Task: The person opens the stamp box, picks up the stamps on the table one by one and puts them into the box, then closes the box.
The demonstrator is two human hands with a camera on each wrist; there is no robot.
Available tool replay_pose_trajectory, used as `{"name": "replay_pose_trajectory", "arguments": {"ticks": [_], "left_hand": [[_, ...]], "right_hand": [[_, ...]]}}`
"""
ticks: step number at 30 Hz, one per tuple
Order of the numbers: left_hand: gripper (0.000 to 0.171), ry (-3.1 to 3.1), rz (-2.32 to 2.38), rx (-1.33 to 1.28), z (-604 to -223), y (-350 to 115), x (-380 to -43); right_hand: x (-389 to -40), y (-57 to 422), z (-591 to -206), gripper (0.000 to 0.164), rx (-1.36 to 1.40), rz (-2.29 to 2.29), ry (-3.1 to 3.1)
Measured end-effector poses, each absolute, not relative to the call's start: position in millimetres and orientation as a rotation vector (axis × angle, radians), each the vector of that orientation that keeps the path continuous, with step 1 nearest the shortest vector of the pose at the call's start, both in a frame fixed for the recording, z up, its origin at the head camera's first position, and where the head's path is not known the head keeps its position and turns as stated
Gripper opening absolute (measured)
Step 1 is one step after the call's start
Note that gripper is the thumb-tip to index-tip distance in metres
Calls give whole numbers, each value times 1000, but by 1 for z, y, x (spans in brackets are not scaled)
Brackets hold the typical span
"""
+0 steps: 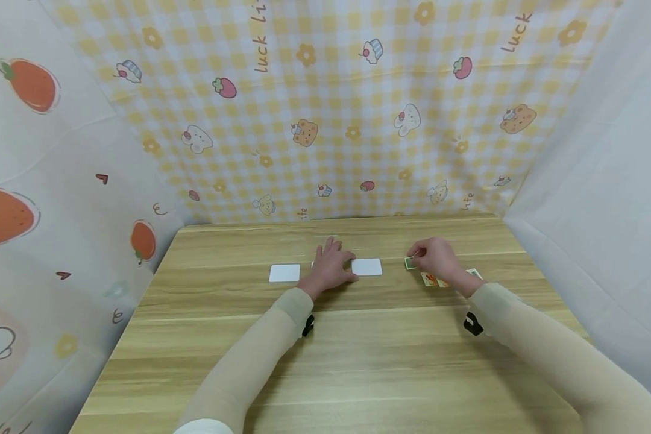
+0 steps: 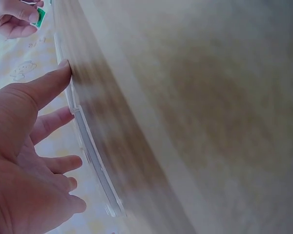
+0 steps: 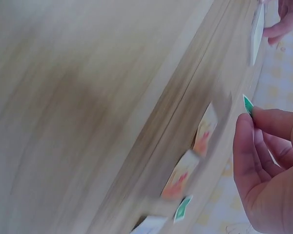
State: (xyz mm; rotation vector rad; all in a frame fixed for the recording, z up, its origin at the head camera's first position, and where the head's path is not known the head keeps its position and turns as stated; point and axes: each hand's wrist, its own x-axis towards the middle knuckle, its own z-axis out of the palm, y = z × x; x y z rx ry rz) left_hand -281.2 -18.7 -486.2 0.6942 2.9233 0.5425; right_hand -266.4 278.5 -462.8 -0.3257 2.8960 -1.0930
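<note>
In the head view, three white rectangular pieces lie in a row: a left one (image 1: 284, 273), a right one (image 1: 366, 267), and a middle one mostly hidden under my left hand (image 1: 332, 266). That hand has its fingers spread, with thumb and forefinger at the left edge of the right piece. The left wrist view shows clear edges on the pieces (image 2: 98, 163). My right hand (image 1: 437, 259) pinches a small green card with a white border (image 3: 247, 104) between thumb and forefinger. Below it lie small orange picture cards (image 3: 180, 176).
Another green card (image 3: 183, 208) and a pale card (image 3: 150, 225) lie near the orange ones, partly behind my right wrist in the head view. The wooden table (image 1: 358, 367) meets a checked cloth (image 1: 336, 108) at its far edge, with white cloths at both sides.
</note>
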Motion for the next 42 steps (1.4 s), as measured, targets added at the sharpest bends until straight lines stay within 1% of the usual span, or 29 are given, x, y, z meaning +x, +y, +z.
{"name": "replay_pose_trajectory", "arguments": {"ticks": [7,12,20,26,34,42], "left_hand": [[57,2929,526,690,-486,-20,-282],[56,2937,515,652,-485,-21,-281],[57,2958,451,645,-482,-18,-278],[55,3017,315,655,-481,-16,-272],[54,3050,274,656,-485,-14,-270],[56,3021,312,652,-485,-16,-272]], "right_hand": [[-270,253,-464,7,-414,-1093,2881],[-279,232,-466,8,-422,-1193,2786],[-289,208,-469,8,-461,-1196,2799],[-292,202,-476,8,-482,-1147,2830],[-291,202,-482,5,-522,-1036,2882],[-288,201,-482,10,-521,-1000,2877]]}}
